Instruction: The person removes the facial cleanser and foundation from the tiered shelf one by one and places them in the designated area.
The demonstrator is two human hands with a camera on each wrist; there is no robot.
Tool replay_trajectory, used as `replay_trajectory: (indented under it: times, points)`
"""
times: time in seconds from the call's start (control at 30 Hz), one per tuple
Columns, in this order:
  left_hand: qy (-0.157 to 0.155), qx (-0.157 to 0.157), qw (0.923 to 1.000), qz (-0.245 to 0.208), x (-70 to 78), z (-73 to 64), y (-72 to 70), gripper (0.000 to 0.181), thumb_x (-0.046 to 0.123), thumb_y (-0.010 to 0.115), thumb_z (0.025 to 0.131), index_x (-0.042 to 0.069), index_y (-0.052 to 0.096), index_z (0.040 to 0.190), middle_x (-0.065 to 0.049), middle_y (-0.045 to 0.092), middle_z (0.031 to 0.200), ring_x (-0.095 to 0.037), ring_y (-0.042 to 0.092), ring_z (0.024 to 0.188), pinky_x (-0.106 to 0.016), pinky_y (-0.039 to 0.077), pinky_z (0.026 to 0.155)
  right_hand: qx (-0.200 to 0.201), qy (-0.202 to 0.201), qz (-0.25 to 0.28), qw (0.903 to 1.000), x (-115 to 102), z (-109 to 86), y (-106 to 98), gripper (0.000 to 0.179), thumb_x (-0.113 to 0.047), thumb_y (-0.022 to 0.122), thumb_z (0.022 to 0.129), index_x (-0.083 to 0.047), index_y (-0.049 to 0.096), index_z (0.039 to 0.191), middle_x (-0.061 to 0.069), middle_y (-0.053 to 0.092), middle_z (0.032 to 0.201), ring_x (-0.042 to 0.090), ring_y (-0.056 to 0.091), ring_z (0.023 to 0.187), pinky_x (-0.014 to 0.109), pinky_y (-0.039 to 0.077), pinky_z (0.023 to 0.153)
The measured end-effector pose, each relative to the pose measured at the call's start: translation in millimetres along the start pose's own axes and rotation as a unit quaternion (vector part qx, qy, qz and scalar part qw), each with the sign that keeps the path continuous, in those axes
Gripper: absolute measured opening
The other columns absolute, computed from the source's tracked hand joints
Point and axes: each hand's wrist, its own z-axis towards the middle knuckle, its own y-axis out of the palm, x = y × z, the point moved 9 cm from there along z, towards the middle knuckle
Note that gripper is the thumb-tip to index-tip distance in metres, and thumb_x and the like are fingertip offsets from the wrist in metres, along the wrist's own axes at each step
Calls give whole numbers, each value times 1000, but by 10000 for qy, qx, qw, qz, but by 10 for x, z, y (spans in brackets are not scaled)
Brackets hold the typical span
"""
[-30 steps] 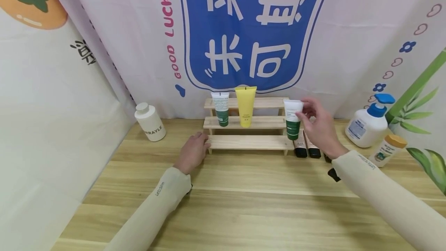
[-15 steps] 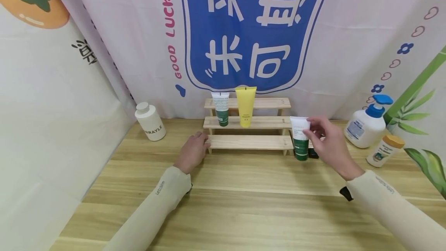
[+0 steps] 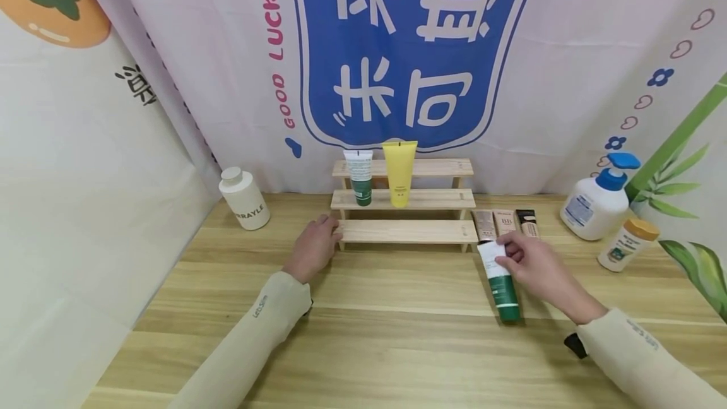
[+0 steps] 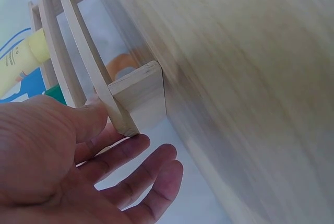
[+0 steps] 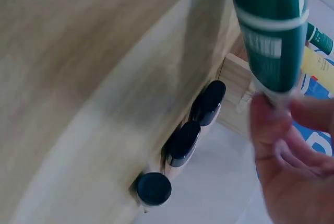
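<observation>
Green-and-white tube, cap down, front right of the wooden tiered rack
Right hand pinches its flat top, leaving the cap clear; left hand grips the rack's end, apparently steadying it.

Location type: indoor corner resembling a home vanity or small cosmetics display; exact premises cannot be determined. Indicators: printed fabric backdrop with "GOOD LUCK" lettering, wood-grain tabletop, tiered wooden rack, squeeze tubes, pump bottle and white lidded bottle.
</observation>
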Motion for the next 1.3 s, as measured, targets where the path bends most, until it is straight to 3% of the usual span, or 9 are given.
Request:
replay_trajectory:
  times: [0.17, 0.5, 0.87, 1.13, 1.3]
  points:
    - [-1, -7, 10000, 1, 0, 6, 3, 30, 18, 56, 97, 0, 57, 121, -14, 56, 115, -32, 55, 101, -42, 48, 86, -655, 324, -170, 9972, 98, -1, 165, 28, -10, 67, 88, 4, 59, 111, 7, 61, 87, 19, 57, 76, 37, 52, 66]
    - [-70, -95, 9999, 4, -14, 22, 14, 31, 19, 55, 97, 0, 57, 122, -13, 56, 116, -32, 54, 102, -42, 47, 88, -1014, 398, -486, 9929, 183, -30, 247, 24, -9, 66, 89, 8, 61, 106, 9, 64, 83, 17, 57, 71, 36, 51, 60]
    - [-47, -54, 10000, 18, -31, 25, 22, 30, 18, 55, 97, 0, 57, 121, -13, 56, 116, -31, 55, 101, -42, 48, 87, -1042, 422, -485, 9925, 238, -49, 269, 24, -11, 63, 91, 8, 62, 106, 10, 66, 86, 20, 61, 76, 40, 53, 65]
    - [-54, -24, 10000, -23, -24, 13, 19, 28, 18, 54, 98, 0, 57, 120, -13, 55, 115, -31, 55, 100, -41, 48, 87, -845, 782, -540, 9919, 295, -75, 247, 52, -43, 66, 87, 6, 65, 107, 11, 66, 88, 21, 60, 76, 41, 52, 65]
    - [-33, -56, 10000, -43, -14, 8, 14, 29, 17, 54, 98, 0, 57, 121, -13, 55, 115, -31, 54, 100, -41, 48, 86, -756, 873, -580, 9916, 291, -63, 244, 55, -45, 68, 85, 7, 66, 104, 15, 67, 91, 25, 62, 79, 44, 53, 68]
